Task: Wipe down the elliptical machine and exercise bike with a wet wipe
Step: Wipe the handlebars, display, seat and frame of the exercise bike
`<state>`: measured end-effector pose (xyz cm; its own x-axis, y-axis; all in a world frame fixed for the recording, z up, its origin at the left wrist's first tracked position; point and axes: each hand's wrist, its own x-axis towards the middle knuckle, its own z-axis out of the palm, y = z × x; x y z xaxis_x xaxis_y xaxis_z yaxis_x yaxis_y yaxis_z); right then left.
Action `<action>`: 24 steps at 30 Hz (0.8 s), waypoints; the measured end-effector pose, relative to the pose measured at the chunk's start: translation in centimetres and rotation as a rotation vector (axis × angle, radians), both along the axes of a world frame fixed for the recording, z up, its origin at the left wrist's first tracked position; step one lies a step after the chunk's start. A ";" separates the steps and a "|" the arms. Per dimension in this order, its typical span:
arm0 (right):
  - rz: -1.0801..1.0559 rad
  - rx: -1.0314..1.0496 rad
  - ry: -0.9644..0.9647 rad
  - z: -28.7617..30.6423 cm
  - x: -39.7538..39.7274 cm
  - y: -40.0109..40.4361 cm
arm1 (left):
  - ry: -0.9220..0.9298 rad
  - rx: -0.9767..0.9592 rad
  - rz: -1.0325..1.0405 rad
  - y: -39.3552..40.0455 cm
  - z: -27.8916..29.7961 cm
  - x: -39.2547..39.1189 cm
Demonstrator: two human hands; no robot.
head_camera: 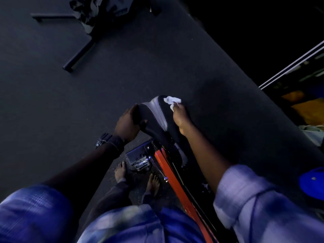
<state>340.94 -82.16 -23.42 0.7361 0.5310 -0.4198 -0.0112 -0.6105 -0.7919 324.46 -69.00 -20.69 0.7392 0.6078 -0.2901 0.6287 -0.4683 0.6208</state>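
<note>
A black and grey bike saddle (156,113) stands at the centre, on an exercise bike with a red frame bar (175,181) running down to the lower right. My left hand (128,123) grips the saddle's left edge, fingers curled round it. My right hand (181,118) pinches a crumpled white wet wipe (171,101) and holds it against the saddle's far right end. A dark watch (105,140) sits on my left wrist.
A bike pedal (140,158) shows just below the saddle, beside my bare feet (136,174). Another machine's black base bars (78,55) lie on the dark floor at the upper left. A blue cap (312,183) sits at the right edge.
</note>
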 end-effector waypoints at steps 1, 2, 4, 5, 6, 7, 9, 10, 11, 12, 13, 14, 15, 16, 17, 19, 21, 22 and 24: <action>-0.028 0.010 -0.004 -1.2 0.4 -0.4 | 0.000 -0.003 0.003 0.1 0.1 0.0; -0.062 0.018 0.006 -1.1 -0.3 -0.9 | -0.006 -0.011 0.008 0.1 0.3 0.0; -0.137 0.029 0.046 1.2 -2.9 -2.8 | -0.021 -0.041 0.028 0.2 0.3 0.0; -0.160 0.035 0.093 1.2 -3.8 -4.1 | -0.023 -0.054 0.042 0.3 0.3 0.0; -0.166 0.041 0.144 1.0 -4.2 -5.1 | -0.021 -0.063 0.054 0.3 0.3 0.0; -0.176 0.075 0.174 0.7 -4.3 -5.6 | -0.023 -0.070 0.065 0.4 0.3 0.0; -0.239 0.061 0.116 0.1 -2.7 -4.4 | -0.022 -0.068 0.078 0.2 0.5 0.1; -0.254 0.049 0.070 0.2 -1.4 -2.9 | -0.011 -0.065 0.080 0.1 0.7 0.1; -0.256 0.040 0.025 0.4 -0.1 -1.2 | 0.002 -0.064 0.080 0.0 0.8 0.1; -0.238 0.037 -0.018 0.6 1.2 0.5 | 0.017 -0.058 0.076 -0.1 0.9 0.2; -0.197 0.023 -0.040 0.9 2.4 1.8 | 0.035 -0.055 0.072 0.0 1.0 0.2; -0.144 -0.003 -0.072 1.2 3.4 3.1 | 0.049 -0.054 0.069 0.0 1.2 0.3; -0.046 -0.034 -0.102 1.4 3.9 4.2 | 0.054 -0.051 0.075 0.1 1.1 0.4; 0.086 -0.087 -0.163 2.1 3.8 5.5 | 0.055 -0.054 0.080 0.1 1.2 0.5; 0.266 -0.180 -0.260 2.9 3.1 6.8 | 0.052 -0.071 0.104 0.1 1.2 0.4; 0.660 -0.359 -0.538 3.9 0.5 8.9 | 0.029 -0.118 0.198 0.0 1.4 0.3; 0.902 -0.344 -0.749 4.2 -1.8 9.3 | 0.001 -0.167 0.315 0.0 1.7 0.1; 0.959 -0.312 -0.804 4.0 -2.0 8.7 | -0.006 -0.190 0.363 0.3 1.8 0.0; 0.985 -0.294 -0.845 3.5 -0.2 7.6 | -0.033 -0.259 0.411 1.2 1.6 -0.3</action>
